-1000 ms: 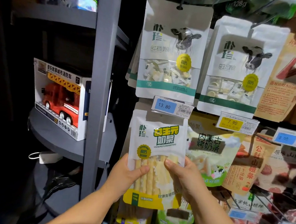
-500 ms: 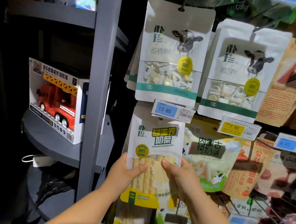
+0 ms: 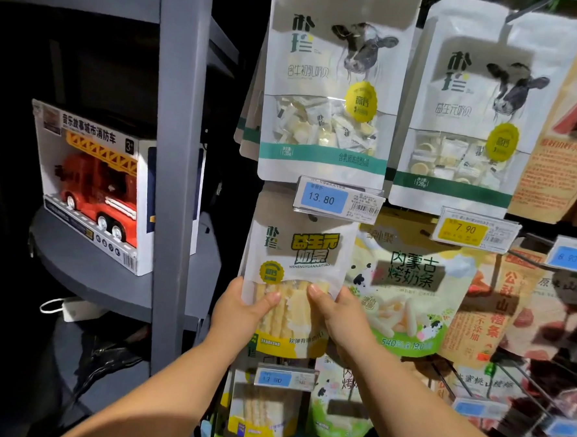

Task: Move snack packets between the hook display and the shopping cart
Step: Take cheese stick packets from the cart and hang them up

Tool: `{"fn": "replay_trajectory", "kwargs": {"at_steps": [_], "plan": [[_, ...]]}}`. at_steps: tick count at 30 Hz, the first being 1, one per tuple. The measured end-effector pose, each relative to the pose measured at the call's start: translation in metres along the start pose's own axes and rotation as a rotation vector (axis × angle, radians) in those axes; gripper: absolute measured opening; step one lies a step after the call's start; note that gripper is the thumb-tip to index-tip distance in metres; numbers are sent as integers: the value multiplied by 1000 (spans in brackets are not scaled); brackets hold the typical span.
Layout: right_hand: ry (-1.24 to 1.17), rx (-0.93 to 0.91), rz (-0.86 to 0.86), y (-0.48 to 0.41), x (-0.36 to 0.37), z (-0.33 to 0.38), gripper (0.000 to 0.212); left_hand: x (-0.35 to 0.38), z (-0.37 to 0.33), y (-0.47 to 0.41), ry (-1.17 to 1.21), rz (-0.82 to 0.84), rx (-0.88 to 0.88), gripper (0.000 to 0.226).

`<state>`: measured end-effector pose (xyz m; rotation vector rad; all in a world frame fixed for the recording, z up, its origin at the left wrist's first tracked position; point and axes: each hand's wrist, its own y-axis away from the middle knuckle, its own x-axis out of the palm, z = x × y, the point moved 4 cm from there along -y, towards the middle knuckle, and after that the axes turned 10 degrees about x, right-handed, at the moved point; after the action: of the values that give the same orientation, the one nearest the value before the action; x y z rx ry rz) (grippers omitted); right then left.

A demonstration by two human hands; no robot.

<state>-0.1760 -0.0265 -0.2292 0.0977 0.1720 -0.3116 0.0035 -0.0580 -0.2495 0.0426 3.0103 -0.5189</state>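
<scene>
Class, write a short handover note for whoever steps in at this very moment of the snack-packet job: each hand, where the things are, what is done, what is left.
Left hand: grips the left edge of the yellow-and-white milk stick packet, thumb across its front.
Right hand: grips the packet's right edge the same way.
Packet: held upright, its top tucked behind the 13.80 price tag; whether it hangs on a hook is hidden.
Shopping cart: not in view.
Done: packet is in both hands at the display.
Left: probably either seat it on the hook and let go, or slide it free and carry it to the cart.
</scene>
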Motion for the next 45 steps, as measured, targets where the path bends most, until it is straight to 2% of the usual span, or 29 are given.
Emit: {"fn": "replay_trajectory", "kwargs": {"at_steps": [4,9,12,16,19,22,26,30,34,39,42,45], "plan": [[117,-52,-22,3,-1,2,14,0,2,3,-45,-97,23,35],[262,-84,-175,17,-11,-14,28,0,-4,19,-239,-226,202,69],[217,-101,-236,28,-22,-23,19,4,-8,27,-383,-275,358,69],[136,-116,-286,46,-45,-35,11,24,-15,46,-368,-233,539,62],[101,-99,-325,65,-68,-52,13,54,-17,64,-251,-11,579,41],[140,-21,-398,86,-98,-80,21,98,-8,86,-189,302,471,36],[134,138,-485,123,-145,-125,23,158,13,131,-163,634,336,22],[131,256,-606,171,-188,-167,27,211,44,178,-336,977,349,27],[101,413,-677,223,-221,-211,33,250,69,226,-453,1249,329,35],[102,558,-809,279,-256,-255,31,284,91,277,-548,1418,237,60],[100,610,-832,298,-271,-270,31,287,105,303,-572,1500,166,73],[125,640,-836,306,-281,-279,29,282,117,318,-692,1537,282,76]]}}
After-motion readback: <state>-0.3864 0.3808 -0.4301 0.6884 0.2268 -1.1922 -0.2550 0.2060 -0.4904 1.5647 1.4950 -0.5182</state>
